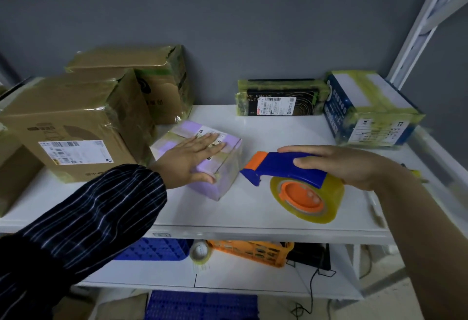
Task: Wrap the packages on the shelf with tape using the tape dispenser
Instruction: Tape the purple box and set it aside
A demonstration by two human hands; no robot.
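The small light-purple cardboard box (228, 167) sits in the middle of the white metal shelf (253, 129), just in front of the big brown cardboard boxes (76, 122). The left hand (192, 157) lies flat on top of it. Its fingers are straight and spread, and the thumb touches the near side. It looks like it is holding the box so it cannot slide.

The right hand (339, 165) is curled around the handle of the blue and orange plastic tape dispenser (276, 165). The dispenser holds a fat roll of clear yellowish tape (326, 205). Its nose points at the purple box, near it but not touching.

The step seems to be getting ready to tape this box. It has some tape on it already. The brown boxes, the flat black box (278, 99) at the back and the blue and white box (367, 112) on the right look wrapped.

Next, the nose has to reach the box, press the tape end down and pull it across. The left hand must press firmly and keep its fingers out of the way.
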